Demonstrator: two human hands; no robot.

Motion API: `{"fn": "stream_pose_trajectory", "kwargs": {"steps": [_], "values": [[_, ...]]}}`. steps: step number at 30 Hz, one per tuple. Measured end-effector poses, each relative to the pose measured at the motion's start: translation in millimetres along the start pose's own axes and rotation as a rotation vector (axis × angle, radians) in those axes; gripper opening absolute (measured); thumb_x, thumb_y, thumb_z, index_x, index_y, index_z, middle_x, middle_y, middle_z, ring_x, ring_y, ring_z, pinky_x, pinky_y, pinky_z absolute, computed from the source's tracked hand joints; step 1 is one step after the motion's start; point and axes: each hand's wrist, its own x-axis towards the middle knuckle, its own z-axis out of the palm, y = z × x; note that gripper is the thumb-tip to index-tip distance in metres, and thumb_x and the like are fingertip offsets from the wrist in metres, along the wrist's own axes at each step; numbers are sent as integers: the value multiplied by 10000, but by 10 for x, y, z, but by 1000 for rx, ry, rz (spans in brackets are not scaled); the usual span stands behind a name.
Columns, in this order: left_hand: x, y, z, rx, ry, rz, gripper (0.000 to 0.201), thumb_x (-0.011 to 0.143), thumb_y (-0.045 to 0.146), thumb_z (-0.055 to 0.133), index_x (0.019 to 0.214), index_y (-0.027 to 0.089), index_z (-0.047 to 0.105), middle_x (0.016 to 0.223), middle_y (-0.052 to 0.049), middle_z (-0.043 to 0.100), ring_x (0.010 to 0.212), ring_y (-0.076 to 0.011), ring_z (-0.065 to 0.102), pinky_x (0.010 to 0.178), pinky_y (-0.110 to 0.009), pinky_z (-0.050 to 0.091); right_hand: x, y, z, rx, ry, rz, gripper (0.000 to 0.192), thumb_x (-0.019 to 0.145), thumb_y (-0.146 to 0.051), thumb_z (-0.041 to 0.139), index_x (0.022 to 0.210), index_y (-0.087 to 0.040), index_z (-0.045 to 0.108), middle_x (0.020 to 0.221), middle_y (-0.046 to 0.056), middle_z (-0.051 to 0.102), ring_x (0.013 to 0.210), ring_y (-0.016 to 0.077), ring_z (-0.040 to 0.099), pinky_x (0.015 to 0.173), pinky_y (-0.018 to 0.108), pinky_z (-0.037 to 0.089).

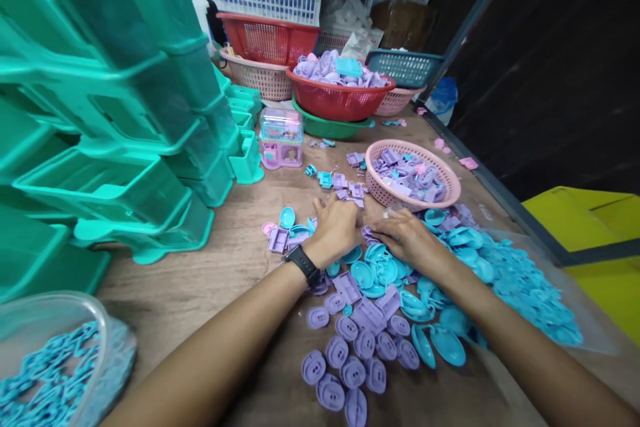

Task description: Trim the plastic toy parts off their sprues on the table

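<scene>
My left hand [336, 228], with a black watch on the wrist, is over the middle of the table, its fingers curled and partly hidden. Close beside it my right hand [404, 235] reaches in from the right, fingers bent together. Some small purple plastic pieces [369, 236] show at its fingertips; what either hand holds is hidden. Under and around the hands lie turquoise oval dishes [362, 275]. Nearer me are purple oval pieces [353, 371] and purple tray-like pieces [369, 315]. More small purple pieces [356, 191] lie just beyond my hands.
A pink basket [376, 192] of purple parts stands beyond my right hand. Turquoise parts [525, 290] are heaped at right. Green plastic housings [115, 177] are stacked at left, near a clear tub [103, 347]. A small toy house [281, 140] and a red basket [340, 99] stand farther back.
</scene>
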Motion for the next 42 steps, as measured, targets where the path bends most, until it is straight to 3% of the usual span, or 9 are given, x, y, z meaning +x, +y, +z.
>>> {"fn": "stream_pose_trajectory", "kwargs": {"steps": [3,6,10,15,21,26,32,38,42], "values": [[19,16,-2,10,-36,116,247,817,98,568,922,189,772,992,-117,768,1174,-328,566,980,-513,357,23,-18,-21,63,-8,45,217,853,-93,656,944,-210,814,906,89,808,841,236,746,781,337,546],[14,54,10,59,-70,127,249,843,104,532,901,162,767,957,-143,752,1152,-328,581,955,-495,359,53,-23,-78,205,-46,147,199,830,-128,678,912,-235,824,863,49,813,784,223,758,705,291,541],[-24,57,55,90,-59,113,240,880,138,508,888,150,748,1017,-164,738,1178,-340,572,929,-490,366,47,-46,-93,263,-28,255,218,810,-167,693,952,-265,827,918,30,818,829,244,770,784,327,570],[-27,62,140,72,9,119,209,900,210,544,912,175,749,999,-145,754,1199,-357,557,933,-510,376,-35,-97,-122,245,-24,252,231,843,-191,662,1003,-239,822,1024,63,807,951,269,766,857,368,577],[69,76,160,69,27,139,228,872,141,525,864,167,751,983,-138,755,1163,-340,572,944,-511,366,-195,-247,-210,171,173,426,198,875,-273,648,960,-226,820,977,68,813,898,261,765,804,352,584],[111,24,112,136,65,137,228,880,146,513,866,161,741,1009,-151,748,1171,-346,549,921,-511,353,-149,-501,-103,86,61,549,182,881,-220,638,922,-241,814,924,49,816,874,249,767,745,302,546],[88,-48,102,81,-31,356,247,856,119,532,914,215,752,1038,-78,740,1134,-290,547,900,-473,334,-53,-679,-38,6,-41,728,161,902,-234,637,932,-262,792,847,44,802,861,255,754,616,287,457],[132,-29,13,224,65,258,287,804,42,484,850,182,730,1020,-122,708,1154,-323,535,920,-510,336,-61,-708,53,-84,54,739,56,841,-235,679,800,-236,716,834,65,780,840,262,734,686,311,477],[286,134,15,193,-15,423,255,819,61,514,906,175,725,1097,-111,705,1146,-288,567,933,-453,385,-156,-575,-8,70,186,786,36,736,-217,675,747,-245,696,752,36,766,727,236,719,631,295,481]]}}
